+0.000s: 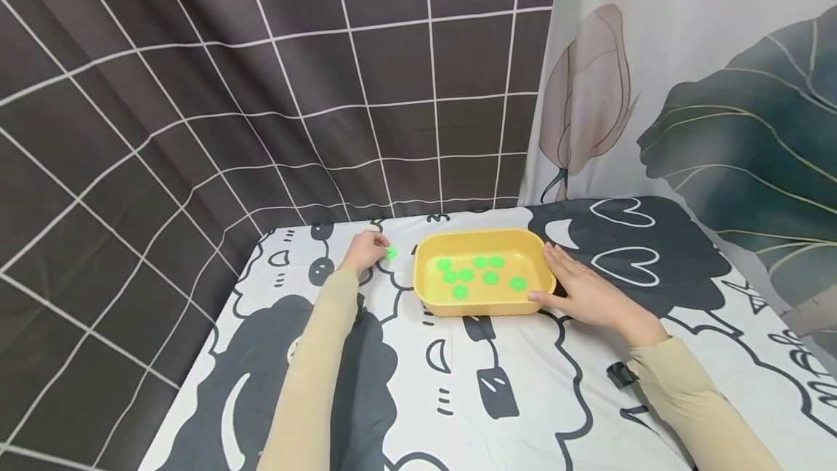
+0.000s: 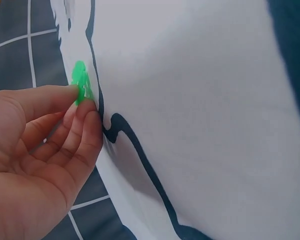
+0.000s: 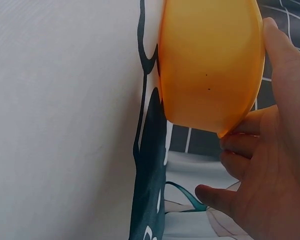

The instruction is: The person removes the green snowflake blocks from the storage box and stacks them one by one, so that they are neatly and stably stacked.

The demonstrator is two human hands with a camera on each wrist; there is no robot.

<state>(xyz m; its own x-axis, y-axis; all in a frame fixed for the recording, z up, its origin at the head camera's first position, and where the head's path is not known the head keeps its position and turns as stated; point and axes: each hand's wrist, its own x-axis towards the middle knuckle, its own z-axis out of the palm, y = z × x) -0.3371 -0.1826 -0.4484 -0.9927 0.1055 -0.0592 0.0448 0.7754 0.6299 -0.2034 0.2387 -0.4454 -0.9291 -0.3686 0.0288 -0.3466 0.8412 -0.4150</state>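
Observation:
My left hand [image 1: 364,251] pinches a small bright green round piece [image 1: 391,253] between thumb and fingertips, just above the cloth and left of the basin. In the left wrist view this green piece [image 2: 80,80] stands nearly edge-on, so its full outline is hidden. A yellow oblong basin [image 1: 484,305] holds several similar green pieces [image 1: 490,278], spread over its floor. My right hand [image 1: 585,289] rests against the basin's right end, thumb on the near corner and fairly straight fingers along the far side. The right wrist view shows the basin's outer wall [image 3: 210,65] beside that hand.
A black-and-white cartoon-print cloth [image 1: 418,362] covers the surface under the basin. Behind it hangs a dark curtain [image 1: 392,71] with a white grid, and to the right a pale curtain [image 1: 588,93] with leaf prints.

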